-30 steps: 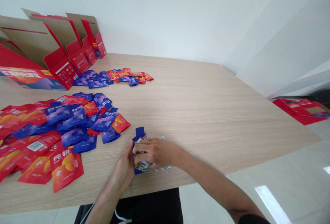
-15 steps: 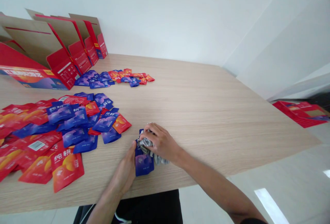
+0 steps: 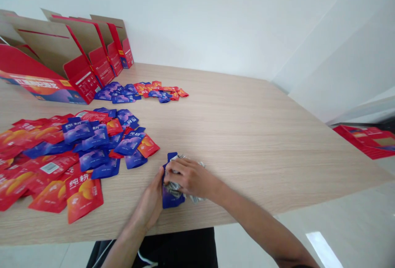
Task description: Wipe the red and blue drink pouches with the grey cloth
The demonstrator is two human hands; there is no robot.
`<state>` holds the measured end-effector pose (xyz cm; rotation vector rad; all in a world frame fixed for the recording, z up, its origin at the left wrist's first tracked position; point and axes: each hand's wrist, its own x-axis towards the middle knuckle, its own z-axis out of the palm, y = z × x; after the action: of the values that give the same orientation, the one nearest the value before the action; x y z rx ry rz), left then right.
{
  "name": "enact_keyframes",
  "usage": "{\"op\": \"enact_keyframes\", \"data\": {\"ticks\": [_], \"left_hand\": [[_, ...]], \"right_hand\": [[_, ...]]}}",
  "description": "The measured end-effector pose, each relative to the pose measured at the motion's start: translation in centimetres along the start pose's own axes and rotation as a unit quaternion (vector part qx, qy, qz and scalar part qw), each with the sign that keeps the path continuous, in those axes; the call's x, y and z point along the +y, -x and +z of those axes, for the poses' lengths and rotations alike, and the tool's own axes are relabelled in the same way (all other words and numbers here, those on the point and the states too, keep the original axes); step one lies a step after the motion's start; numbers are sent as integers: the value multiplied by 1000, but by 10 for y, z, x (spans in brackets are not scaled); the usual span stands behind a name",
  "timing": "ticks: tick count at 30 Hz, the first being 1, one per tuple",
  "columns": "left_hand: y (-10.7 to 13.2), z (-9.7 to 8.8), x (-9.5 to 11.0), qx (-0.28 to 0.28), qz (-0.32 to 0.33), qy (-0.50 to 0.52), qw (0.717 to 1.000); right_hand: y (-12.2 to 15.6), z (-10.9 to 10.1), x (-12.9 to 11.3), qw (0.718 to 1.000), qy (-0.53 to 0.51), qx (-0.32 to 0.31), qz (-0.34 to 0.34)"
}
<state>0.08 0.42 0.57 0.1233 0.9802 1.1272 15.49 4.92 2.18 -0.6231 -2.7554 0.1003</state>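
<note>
Pale wood-grain table (image 3: 247,136), flat blue pouch (image 3: 171,199) at near edge, left hand (image 3: 151,202) open against its side, right hand (image 3: 189,177) curled around crinkled silvery wad (image 3: 174,187) atop it, glossy sachets (image 3: 92,148) heaped left

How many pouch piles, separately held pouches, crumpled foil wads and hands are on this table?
Pouch piles: 2, the near pile and the far pile
Single blue pouch held apart: 1
Wad of crumpled silver foil: 1
Hands: 2, the left hand and the right hand
Total: 6
</note>
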Motion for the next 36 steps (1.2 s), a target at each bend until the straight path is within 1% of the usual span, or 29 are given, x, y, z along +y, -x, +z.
{"op": "enact_keyframes", "data": {"ticks": [2,4,6,8,11,13,15,17,19,21,24,26,28,30,32,34,36], "left_hand": [[0,1,-1,3,14,-3,1000],[1,3,0,4,13,-7,1000],[3,5,0,2,8,-4,1000],[3,6,0,8,9,0,1000],[2,5,1,23,12,-3,1000],[2,4,1,22,7,-2,1000],[2,3,3,12,-8,0,1000],[2,2,4,6,-17,-1,1000],[2,2,4,1,-12,1,1000],[2,4,4,5,1,2,1000],[2,8,2,22,17,-8,1000],[2,9,0,18,24,-18,999],[1,6,-1,-4,38,-38,999],[0,-1,-3,-22,54,-83,995],[0,-10,-4,-37,68,-138,987],[3,-18,-3,-54,88,-187,977],[7,-23,3,-71,110,-225,966]], "right_hand": [[1,3,4,996,-2,66,64],[1,6,7,987,-5,123,105],[2,6,9,983,-3,142,118],[2,5,10,988,1,121,100],[2,0,7,999,-1,40,25],[1,-3,4,999,-11,-19,-34],[-1,-7,0,995,-18,-63,-73],[-2,-9,-3,992,-19,-87,-91],[-2,-9,-5,992,-12,-90,-90],[-2,-7,-5,996,-1,-60,-62],[-1,-2,-1,999,9,34,37],[1,0,3,990,2,90,109],[2,-1,8,978,-8,130,162],[3,-3,11,968,-12,160,193],[5,-6,13,960,-11,186,210],[5,-8,13,954,-11,205,217],[6,-9,13,952,-14,214,218]]}}
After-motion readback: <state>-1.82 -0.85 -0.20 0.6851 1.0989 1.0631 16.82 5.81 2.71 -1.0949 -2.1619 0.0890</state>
